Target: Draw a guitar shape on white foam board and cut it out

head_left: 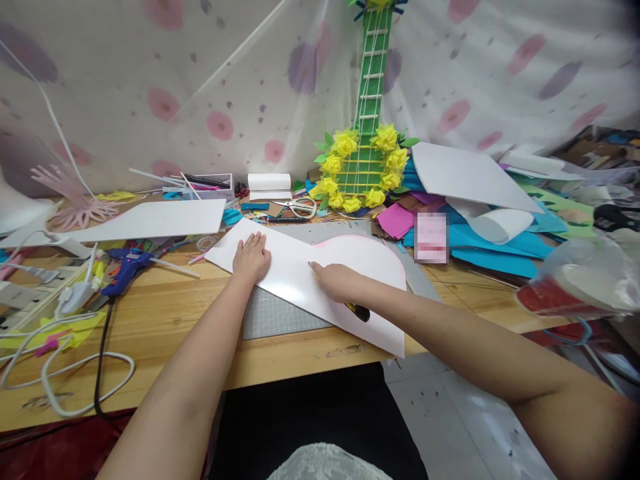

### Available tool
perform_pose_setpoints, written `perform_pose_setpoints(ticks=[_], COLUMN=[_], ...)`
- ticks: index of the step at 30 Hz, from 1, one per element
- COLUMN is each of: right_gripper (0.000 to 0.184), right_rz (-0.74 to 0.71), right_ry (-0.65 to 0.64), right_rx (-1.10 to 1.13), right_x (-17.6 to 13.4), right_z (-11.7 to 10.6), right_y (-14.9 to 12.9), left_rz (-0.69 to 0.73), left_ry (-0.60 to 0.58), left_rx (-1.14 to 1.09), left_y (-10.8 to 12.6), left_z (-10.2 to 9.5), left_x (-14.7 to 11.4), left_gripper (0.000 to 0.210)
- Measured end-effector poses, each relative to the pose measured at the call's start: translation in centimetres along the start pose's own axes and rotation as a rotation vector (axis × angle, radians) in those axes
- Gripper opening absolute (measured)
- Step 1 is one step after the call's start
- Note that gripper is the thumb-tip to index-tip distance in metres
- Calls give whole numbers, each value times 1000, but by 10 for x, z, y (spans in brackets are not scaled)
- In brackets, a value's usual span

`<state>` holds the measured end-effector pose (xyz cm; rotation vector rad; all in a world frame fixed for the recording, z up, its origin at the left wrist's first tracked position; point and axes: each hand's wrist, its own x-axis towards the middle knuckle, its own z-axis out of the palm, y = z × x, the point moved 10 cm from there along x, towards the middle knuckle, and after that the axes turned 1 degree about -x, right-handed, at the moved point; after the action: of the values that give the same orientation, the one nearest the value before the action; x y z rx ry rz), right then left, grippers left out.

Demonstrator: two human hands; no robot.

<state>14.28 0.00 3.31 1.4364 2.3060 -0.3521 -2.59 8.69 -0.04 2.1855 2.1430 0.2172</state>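
A white foam board point(295, 267) with one curved edge lies aslant on a grey cutting mat point(280, 317). Flat on the board's left part rests my left hand point(251, 257), fingers stretched out and holding nothing. My right hand point(337, 280) is closed around a utility knife point(359, 312), whose black and yellow end sticks out below the palm. The knife's tip points left, at the middle of the board; most of its body is hidden in my grip. A faint pink line runs along the curved edge.
A green paper guitar point(367, 133) with yellow flowers stands at the back. Scissors point(300, 208) lie before it. A blue glue gun point(125, 270) with cables is at left, below another white board point(150, 220). Coloured sheets point(480, 240) and a plastic-wrapped cup point(565, 287) are at right.
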Motion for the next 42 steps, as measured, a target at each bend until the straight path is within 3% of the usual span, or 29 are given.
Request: perform_pose_setpoints(ticks=[10, 19, 21, 26, 30, 42], right_gripper=[64, 58, 56, 55, 56, 59], right_rz=[24, -43, -74, -117, -105, -44], right_ry=[-10, 30, 36, 52, 52, 3], right_rx=[34, 37, -8, -51, -40, 31], right_x=[-5, 5, 8, 8, 8, -4], right_z=[-1, -9, -10, -12, -10, -5], right_y=[1, -1, -3, -5, -5, -6], left_rz=[-23, -227, -184, 256, 224, 178], left_ry=[22, 32, 41, -23, -78, -42], left_rx=[-16, 64, 102, 67, 1, -20], left_y=[0, -18, -11, 44, 48, 46], left_z=[-1, -9, -13, -2, 9, 8], left_x=[-1, -39, -38, -24, -17, -17], left_gripper=[57, 56, 56, 54, 54, 54])
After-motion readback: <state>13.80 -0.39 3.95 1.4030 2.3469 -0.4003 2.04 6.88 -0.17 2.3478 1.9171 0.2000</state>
